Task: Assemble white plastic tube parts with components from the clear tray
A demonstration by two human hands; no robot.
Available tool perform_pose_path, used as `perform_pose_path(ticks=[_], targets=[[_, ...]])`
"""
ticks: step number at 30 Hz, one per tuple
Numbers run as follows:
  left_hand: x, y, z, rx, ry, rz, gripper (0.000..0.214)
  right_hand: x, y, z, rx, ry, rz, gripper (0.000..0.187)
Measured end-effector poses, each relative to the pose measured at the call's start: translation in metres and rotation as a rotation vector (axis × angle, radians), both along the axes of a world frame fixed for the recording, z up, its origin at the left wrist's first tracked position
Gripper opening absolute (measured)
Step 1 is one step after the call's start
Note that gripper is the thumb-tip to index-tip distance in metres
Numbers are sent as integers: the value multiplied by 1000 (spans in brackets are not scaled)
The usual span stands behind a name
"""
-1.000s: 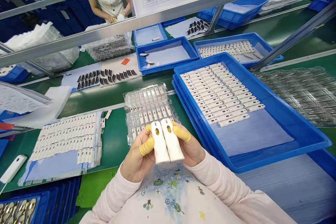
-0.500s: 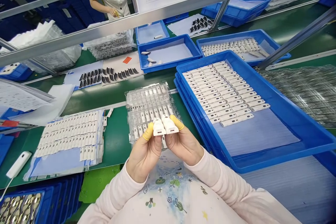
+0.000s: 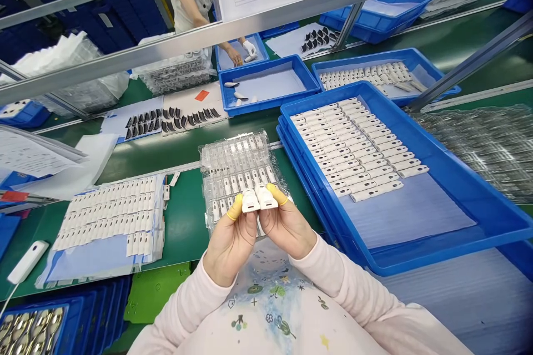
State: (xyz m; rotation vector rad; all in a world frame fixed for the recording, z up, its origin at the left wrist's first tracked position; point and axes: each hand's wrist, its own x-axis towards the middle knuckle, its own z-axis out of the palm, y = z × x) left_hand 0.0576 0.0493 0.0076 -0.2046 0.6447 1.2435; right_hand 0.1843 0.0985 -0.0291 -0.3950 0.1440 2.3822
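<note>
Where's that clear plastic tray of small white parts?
In the head view, the clear plastic tray lies on the green bench just beyond the left hand and right hand, with a large blue tray to its right.

The left hand and right hand — yellow finger cots on — pinch white plastic parts together above a clear blister tray, beside a loaded blue tray.
</note>
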Motion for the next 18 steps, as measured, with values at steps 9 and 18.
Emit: perform_pose_path(ticks=[9, 18], targets=[[4, -17, 8, 209, 338, -63, 32, 1, -10, 12, 423, -209, -10, 30], [-9, -18, -14, 291, 536, -112, 40, -5, 2, -14, 607, -373, 67, 40]])
